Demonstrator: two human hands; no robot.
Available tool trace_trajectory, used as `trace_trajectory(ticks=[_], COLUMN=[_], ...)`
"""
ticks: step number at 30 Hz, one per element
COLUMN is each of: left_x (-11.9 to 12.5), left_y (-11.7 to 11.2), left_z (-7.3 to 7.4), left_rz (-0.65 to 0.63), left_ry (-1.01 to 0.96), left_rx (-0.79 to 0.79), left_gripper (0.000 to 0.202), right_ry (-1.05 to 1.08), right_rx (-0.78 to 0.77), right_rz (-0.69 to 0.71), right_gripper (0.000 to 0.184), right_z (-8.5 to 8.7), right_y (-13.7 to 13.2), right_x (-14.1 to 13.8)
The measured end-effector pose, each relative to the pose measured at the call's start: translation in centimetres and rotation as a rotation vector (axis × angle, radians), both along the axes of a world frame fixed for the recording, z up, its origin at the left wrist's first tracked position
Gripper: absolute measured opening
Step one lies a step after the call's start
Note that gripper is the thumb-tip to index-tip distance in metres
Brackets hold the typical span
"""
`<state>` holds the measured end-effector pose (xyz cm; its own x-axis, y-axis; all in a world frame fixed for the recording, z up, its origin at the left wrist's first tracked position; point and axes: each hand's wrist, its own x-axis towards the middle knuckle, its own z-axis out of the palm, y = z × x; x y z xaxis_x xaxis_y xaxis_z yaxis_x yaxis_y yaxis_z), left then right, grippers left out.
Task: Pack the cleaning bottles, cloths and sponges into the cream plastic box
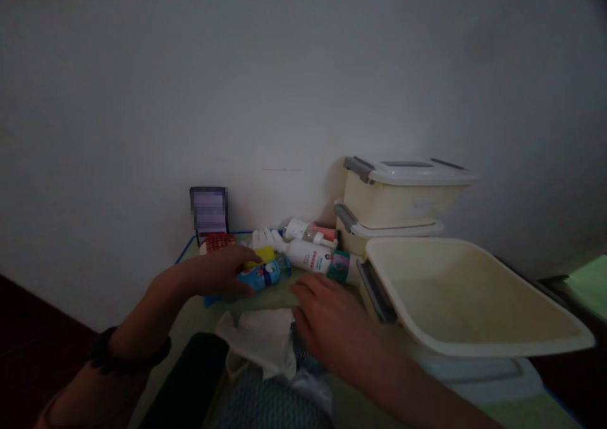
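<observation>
My left hand (215,271) lies over a blue bottle (263,274) that rests on its side on the green surface (199,312), fingers curled around its near end. A yellow item (264,253) sits just behind it. My right hand (327,318) hovers flat, fingers stretched out, above a white cloth (263,337), holding nothing. A white bottle with a green band (317,259) lies just beyond its fingertips.
An open cream tub (474,290) stands at the right, with two lidded cream boxes (398,192) stacked behind it. More small bottles (308,231), a red-patterned item (215,242) and a dark upright box (208,207) stand against the white wall. A grey lid (478,378) lies under the tub.
</observation>
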<state>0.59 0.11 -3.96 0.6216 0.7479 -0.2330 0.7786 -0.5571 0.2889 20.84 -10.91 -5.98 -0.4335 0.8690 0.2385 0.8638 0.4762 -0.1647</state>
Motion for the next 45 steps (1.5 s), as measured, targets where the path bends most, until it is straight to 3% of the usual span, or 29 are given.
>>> trace_trajectory(ticks=[4, 8, 13, 18, 21, 29, 37, 45], left_x=[0.5, 0.4, 0.4, 1.3, 1.9, 2.3, 1.8, 0.9], left_y=[0.2, 0.7, 1.2, 0.9, 0.5, 0.4, 0.9, -0.1], left_z=[-0.3, -0.7, -1.6, -2.9, -3.3, -2.8, -3.3, -2.1], left_rz=[-0.013, -0.005, -0.093, -0.039, -0.02, -0.057, -0.099, 0.034], left_ry=[0.061, 0.127, 0.135, 0.199, 0.203, 0.165, 0.152, 0.237], left_rx=[0.041, 0.092, 0.126, 0.218, 0.268, 0.272, 0.241, 0.263], left_gripper=[0.058, 0.059, 0.049, 0.056, 0.048, 0.037, 0.039, 0.057], right_ry=[0.11, 0.145, 0.2, 0.341, 0.445, 0.569, 0.611, 0.55], right_rx=[-0.045, -0.05, -0.066, -0.089, -0.094, -0.125, -0.155, -0.143], right_rz=[0.014, 0.015, 0.024, -0.02, -0.071, -0.079, -0.067, -0.058], right_gripper=[0.03, 0.029, 0.023, 0.02, 0.019, 0.015, 0.032, 0.032], right_z=[-4.8, -7.0, -7.0, -7.1, -7.0, -6.9, -7.4, -7.4], right_y=[0.5, 0.7, 0.6, 0.6, 0.7, 0.7, 0.8, 0.6], right_x=[-0.7, -0.6, -0.5, -0.4, -0.2, 0.0, 0.0, -0.1])
